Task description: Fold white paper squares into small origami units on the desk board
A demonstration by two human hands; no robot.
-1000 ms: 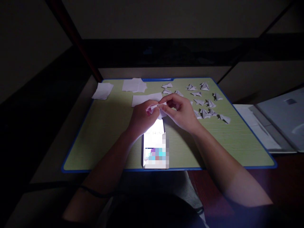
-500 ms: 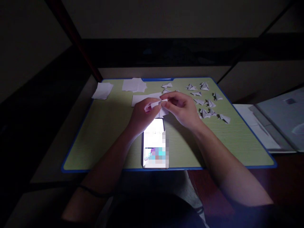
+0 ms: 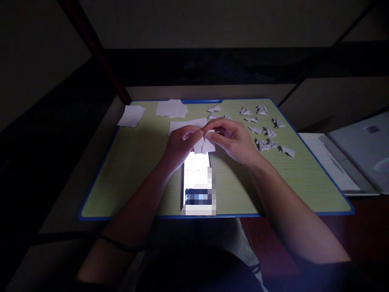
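My left hand (image 3: 179,145) and my right hand (image 3: 235,140) meet above the middle of a green board (image 3: 127,170) with a blue rim. Both pinch a small white paper piece (image 3: 205,145) between their fingertips, and it hangs folded between them. A lit phone (image 3: 198,184) lies on the board just below the hands. A flat white sheet (image 3: 182,125) lies right behind the hands.
Several folded white paper triangles (image 3: 261,132) are scattered over the board's right half. Two small stacks of white slips (image 3: 131,115) (image 3: 172,108) sit at the far left. A grey laptop (image 3: 361,154) rests off the board to the right. The room is dark.
The hands have drawn closer together and turned the paper piece, which now hangs lower between the fingers. The phone's screen shows a darker picture at its lower part.
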